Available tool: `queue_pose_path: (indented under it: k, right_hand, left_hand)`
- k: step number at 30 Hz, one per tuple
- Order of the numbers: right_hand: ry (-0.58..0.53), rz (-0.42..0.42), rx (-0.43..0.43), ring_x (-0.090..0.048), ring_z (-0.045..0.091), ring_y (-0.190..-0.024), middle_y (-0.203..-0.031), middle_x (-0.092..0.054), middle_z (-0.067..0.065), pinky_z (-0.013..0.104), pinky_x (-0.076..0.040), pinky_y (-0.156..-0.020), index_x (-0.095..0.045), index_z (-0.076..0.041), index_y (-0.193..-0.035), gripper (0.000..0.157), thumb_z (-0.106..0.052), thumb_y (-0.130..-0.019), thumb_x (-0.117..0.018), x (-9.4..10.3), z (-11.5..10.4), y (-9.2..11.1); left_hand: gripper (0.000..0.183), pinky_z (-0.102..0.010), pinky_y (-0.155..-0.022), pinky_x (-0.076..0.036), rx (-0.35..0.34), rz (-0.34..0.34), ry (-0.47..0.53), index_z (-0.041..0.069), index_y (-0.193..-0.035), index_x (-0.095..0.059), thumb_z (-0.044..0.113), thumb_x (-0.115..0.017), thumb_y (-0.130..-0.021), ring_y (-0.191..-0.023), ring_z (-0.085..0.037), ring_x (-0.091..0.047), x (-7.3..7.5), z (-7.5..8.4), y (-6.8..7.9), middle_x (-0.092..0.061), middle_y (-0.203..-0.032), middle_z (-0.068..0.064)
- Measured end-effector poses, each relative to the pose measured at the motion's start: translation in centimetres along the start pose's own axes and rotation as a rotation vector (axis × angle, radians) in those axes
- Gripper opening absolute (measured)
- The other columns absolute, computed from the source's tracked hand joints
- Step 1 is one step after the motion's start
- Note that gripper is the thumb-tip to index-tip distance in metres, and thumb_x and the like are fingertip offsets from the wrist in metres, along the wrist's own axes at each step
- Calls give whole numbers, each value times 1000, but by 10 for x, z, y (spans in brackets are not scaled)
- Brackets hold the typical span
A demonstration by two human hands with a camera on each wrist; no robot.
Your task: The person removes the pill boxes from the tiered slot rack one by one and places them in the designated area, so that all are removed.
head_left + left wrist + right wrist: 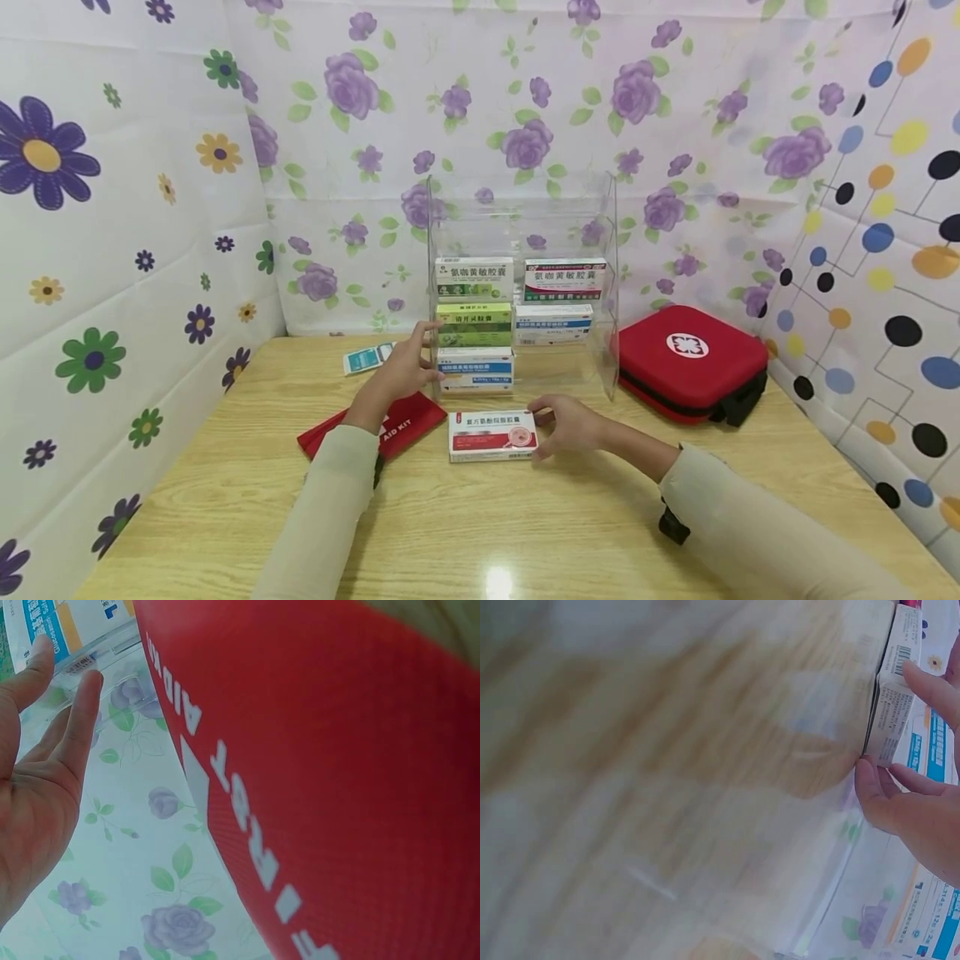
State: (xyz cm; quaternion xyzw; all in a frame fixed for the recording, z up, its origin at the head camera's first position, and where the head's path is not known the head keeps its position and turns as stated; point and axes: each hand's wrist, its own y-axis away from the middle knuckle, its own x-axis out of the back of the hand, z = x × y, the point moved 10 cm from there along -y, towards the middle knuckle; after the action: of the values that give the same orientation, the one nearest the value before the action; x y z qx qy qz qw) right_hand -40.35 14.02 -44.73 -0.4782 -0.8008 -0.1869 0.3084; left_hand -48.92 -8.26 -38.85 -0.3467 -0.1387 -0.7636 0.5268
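Observation:
A white and red medicine box (491,435) lies on the table in front of a clear acrylic rack (562,371). My right hand (573,425) pinches the box's right end between thumb and fingers; the right wrist view shows the fingertips at the box's printed end (894,712). At the rack's left side is my left hand (405,367), fingers fairly straight and apart, touching or very near the edge. Beside it on the bottom tier stands a white and blue medicine box (476,372), and above that a green one (472,327).
More boxes stand in the rack: a white-green one (474,279), a red-white one (565,280) and a white-blue one (553,325). A red first aid pouch (408,425) lies under the left forearm, a small teal packet (363,359) behind. At right sits a red case (690,362).

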Motion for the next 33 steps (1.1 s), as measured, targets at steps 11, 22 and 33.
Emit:
queue_pose_path:
  k: [11,22,33]
  right_hand:
    - [61,2,-25,-63,33,-115,-130,-60,19,44,-49,-99,-57,6,-127,78,-18,-64,-96,-5,0,-1]
    - [-2,4,-13,-62,37,-115,-133,-57,22,45,-51,-96,-51,8,-135,76,-24,-76,-88,5,-5,-2]
    - [-45,359,89,-65,36,-109,-125,-64,21,43,-55,-88,-61,4,-127,46,-16,-89,-75,51,-21,-7]
  left_hand:
    - [86,-40,-80,-58,-8,-25,16,24,-152,-24,-3,-73,-87,-104,-35,-68,-3,3,1,-47,-142,-25]
    - [88,-42,-83,-57,-22,-40,-44,23,-152,-21,4,-76,-86,-101,-35,-69,1,4,2,-49,-141,-26]
    - [90,-40,-81,-57,-47,-66,-98,22,-156,-12,10,-74,-90,-96,-31,-70,-4,9,1,-41,-149,-25]
